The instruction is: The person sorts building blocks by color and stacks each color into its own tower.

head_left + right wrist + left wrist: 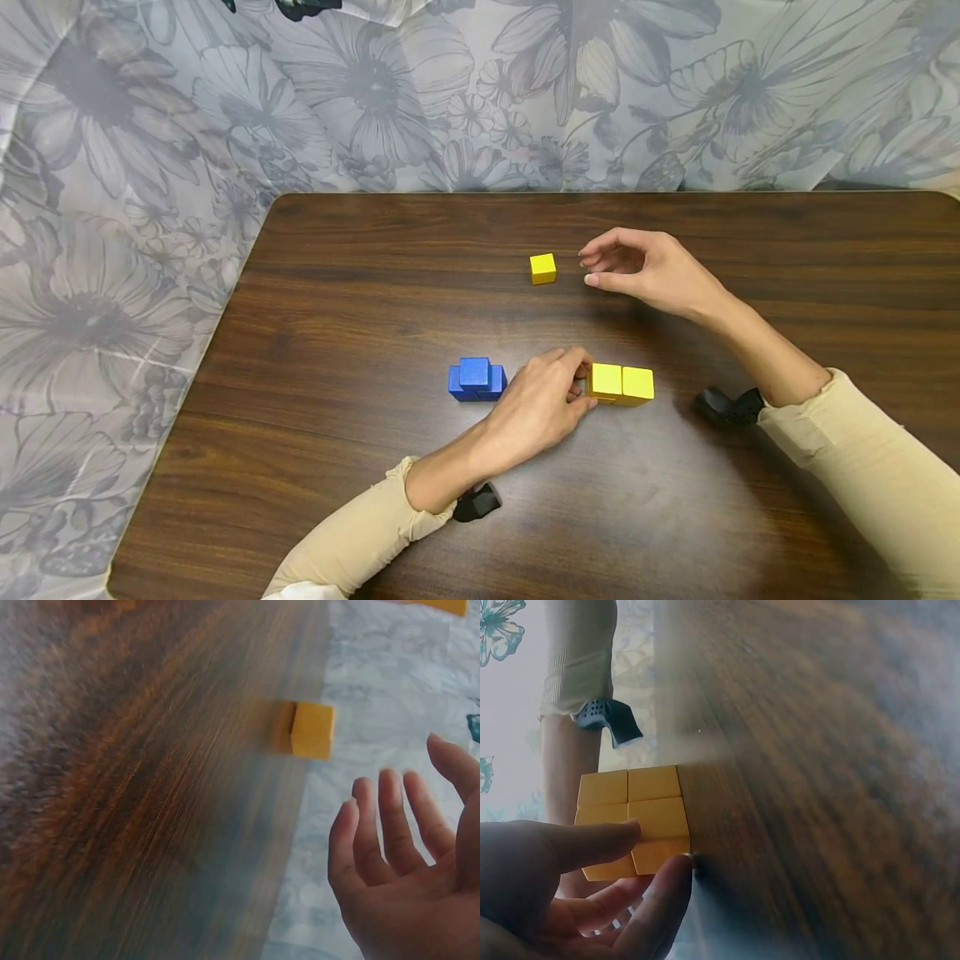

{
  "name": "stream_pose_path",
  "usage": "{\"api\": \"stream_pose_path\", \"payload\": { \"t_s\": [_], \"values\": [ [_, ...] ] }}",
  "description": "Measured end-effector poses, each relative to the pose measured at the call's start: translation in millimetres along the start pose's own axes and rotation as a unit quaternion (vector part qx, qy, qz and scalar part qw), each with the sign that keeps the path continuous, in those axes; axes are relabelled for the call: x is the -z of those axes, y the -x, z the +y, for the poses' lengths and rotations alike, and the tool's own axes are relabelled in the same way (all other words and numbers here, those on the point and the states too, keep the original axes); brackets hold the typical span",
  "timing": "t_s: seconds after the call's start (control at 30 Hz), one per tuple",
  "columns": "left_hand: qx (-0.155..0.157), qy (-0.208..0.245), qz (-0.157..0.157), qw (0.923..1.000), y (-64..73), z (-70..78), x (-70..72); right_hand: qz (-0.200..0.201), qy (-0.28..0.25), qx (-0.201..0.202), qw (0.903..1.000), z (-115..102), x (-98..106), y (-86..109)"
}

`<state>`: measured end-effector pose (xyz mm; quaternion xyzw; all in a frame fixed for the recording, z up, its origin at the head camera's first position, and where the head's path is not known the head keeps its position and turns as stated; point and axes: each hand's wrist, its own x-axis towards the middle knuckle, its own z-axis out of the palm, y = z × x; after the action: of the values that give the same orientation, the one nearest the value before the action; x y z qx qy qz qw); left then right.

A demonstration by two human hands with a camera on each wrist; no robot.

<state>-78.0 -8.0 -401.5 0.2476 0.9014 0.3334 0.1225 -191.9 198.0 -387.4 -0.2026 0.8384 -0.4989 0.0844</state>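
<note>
In the head view, my left hand [536,404] holds the left end of a group of yellow blocks [622,383], thumb on the near side and fingers on the far side. The left wrist view shows these yellow blocks [654,817] set two high and side by side, with the fingers partly covering them. My right hand [645,268] hovers with curved, parted fingers and nothing between them. Just left of its fingertips sits a lone yellow cube [543,269], apart from the hand. The right wrist view also has this cube [312,730] beyond the spread fingers.
Left of my left hand stands a small stack of blue blocks [477,380], one cube on top of the lower ones. Everything rests on a dark wooden table [337,275]. A floral cloth [375,92] hangs behind its far edge.
</note>
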Motion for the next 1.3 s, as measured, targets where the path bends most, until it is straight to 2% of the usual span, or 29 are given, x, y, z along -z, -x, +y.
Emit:
{"api": "stream_pose_path", "payload": {
  "t_s": [0.2,0.47,0.83,1.03,1.3],
  "values": [
    [0.005,0.013,0.001,0.9999,-0.4,-0.4,0.9,-0.012,-0.003,-0.007,0.9999,5.3,-2.9,-13.0],
    [0.0,0.054,0.007,0.9985,-1.0,-2.3,0.8,-0.022,0.006,-0.019,0.9996,10.5,-10.4,-28.1],
    [0.0,0.054,0.012,0.9985,-0.8,-3.2,-0.4,-0.043,0.03,-0.032,0.9981,20.1,-24.4,-45.0],
    [0.012,0.083,0.004,0.9965,-1.8,-4.0,-0.5,-0.054,0.047,-0.035,0.9968,17.5,-28.7,-50.1],
    [0.02,0.077,0.001,0.9968,-3.1,-5.0,0.8,-0.058,0.068,-0.032,0.9955,16.7,-31.9,-53.9]
  ]
}}
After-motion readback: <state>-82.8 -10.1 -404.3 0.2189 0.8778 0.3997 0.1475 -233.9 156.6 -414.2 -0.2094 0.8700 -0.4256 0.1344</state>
